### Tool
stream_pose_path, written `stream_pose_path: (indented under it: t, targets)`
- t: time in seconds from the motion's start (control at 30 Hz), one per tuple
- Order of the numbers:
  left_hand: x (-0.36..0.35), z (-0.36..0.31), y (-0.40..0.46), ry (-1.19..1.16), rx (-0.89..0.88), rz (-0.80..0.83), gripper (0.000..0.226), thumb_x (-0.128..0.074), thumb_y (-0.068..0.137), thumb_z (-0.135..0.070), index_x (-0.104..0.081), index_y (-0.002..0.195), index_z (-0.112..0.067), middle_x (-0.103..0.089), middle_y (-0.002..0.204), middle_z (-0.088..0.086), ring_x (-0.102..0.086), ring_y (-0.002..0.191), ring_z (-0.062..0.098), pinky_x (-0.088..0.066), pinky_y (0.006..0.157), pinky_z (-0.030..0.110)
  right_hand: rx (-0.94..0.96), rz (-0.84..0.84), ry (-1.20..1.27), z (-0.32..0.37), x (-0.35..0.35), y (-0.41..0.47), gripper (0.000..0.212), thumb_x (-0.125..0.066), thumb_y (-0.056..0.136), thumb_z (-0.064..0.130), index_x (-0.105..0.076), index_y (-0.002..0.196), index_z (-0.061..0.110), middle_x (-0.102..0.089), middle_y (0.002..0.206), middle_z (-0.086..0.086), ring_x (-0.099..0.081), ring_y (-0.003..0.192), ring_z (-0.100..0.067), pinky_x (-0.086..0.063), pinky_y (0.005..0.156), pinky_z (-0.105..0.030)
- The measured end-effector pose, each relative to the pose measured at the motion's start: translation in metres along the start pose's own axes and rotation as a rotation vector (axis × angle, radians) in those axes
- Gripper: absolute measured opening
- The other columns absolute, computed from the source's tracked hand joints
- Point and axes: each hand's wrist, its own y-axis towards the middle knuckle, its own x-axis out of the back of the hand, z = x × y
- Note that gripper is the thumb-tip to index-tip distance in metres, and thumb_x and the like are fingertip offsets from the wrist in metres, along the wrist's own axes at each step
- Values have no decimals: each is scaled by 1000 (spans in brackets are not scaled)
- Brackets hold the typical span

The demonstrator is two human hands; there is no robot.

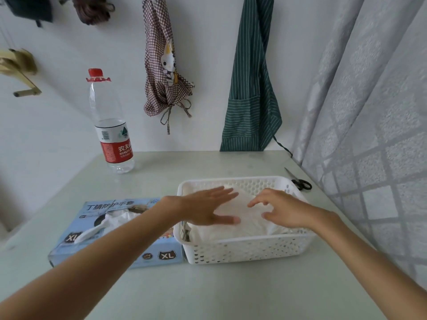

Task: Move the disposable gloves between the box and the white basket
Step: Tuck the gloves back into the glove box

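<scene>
A white perforated basket stands at the middle right of the table with a pile of white disposable gloves inside it. My left hand lies flat over the pile, fingers straight and spread. My right hand hovers over the right side of the pile with fingers loosely curled, holding nothing that I can see. To the left, touching the basket, lies the light blue glove box marked XL, and one white glove sticks out of its top opening. My left forearm crosses over the box.
A water bottle with a red cap stands at the back left of the table. Black scissors lie at the right edge, behind the basket. Two aprons hang on the wall, and a grey curtain borders the table's right side.
</scene>
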Motion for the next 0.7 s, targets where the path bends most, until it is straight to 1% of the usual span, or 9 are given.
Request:
stream_pose_path:
  t: [0.07, 0.13, 0.2, 0.37, 0.5, 0.57, 0.6, 0.67, 0.7]
  targets:
    - [-12, 2, 4, 130, 37, 103, 92, -35, 86, -70, 14, 149, -25, 17, 157, -6, 14, 144, 10, 5, 119, 36, -76, 171, -77, 0, -2, 7, 55, -57, 93, 33, -35, 143, 34, -25, 149, 2, -32, 135, -16, -33, 109, -34]
    - [-20, 6, 8, 206, 79, 155, 98, -34, 84, -73, 23, 146, -22, 24, 155, -3, 19, 143, 11, 9, 118, 36, -161, 260, -132, -1, 0, 10, 79, -57, 89, 51, -13, 151, 29, -9, 155, 1, -20, 141, -20, -26, 114, -39]
    - [-25, 10, 13, 238, 103, 200, 99, -36, 86, -70, 27, 144, -21, 28, 154, -2, 22, 142, 12, 11, 117, 35, -204, 315, -190, -1, 1, 10, 94, -59, 83, 60, -3, 152, 28, -3, 156, 1, -16, 143, -21, -25, 115, -42]
    - [-31, 9, 16, 290, 111, 221, 99, -45, 89, -60, 26, 145, -20, 29, 154, 1, 22, 142, 14, 11, 117, 35, -226, 327, -236, 3, -12, 15, 94, -60, 84, 58, -2, 152, 30, 0, 158, -2, -16, 144, -26, -25, 115, -46]
    - [-16, 5, 10, 169, 144, 175, 104, -50, 82, -67, 18, 148, -24, 19, 157, -3, 13, 145, 15, 2, 119, 42, -209, 287, -149, 7, -1, 8, 95, -63, 82, 57, -7, 152, 28, 7, 159, 2, -14, 145, -24, -24, 115, -41]
    - [-3, 3, -2, 66, 142, 96, 103, -54, 77, -69, 5, 150, -27, 7, 159, -4, 5, 146, 17, -4, 119, 44, -168, 186, -63, 6, 7, -2, 88, -69, 80, 50, -20, 150, 28, -1, 157, 5, -15, 144, -20, -23, 115, -36]
    - [3, 2, -9, 33, 128, 19, 94, -56, 78, -66, -9, 150, -28, -7, 159, -4, -6, 146, 17, -11, 118, 40, -145, 110, -33, 4, 11, -8, 80, -72, 80, 43, -29, 146, 29, -12, 154, 6, -19, 142, -17, -24, 113, -32]
    - [12, 3, -27, 53, 108, -155, 57, -60, 84, -53, -46, 134, -30, -43, 143, -6, -37, 131, 14, -29, 102, 29, -109, -41, -4, 1, 15, -17, 62, -75, 80, 29, -46, 135, 31, -32, 136, 8, -33, 131, -12, -31, 104, -25]
    - [14, 4, -33, 102, 107, -205, 39, -62, 85, -47, -57, 120, -31, -54, 130, -10, -47, 120, 11, -33, 91, 26, -111, -73, -18, 0, 15, -19, 56, -75, 80, 25, -50, 130, 31, -37, 126, 9, -39, 120, -9, -35, 97, -23]
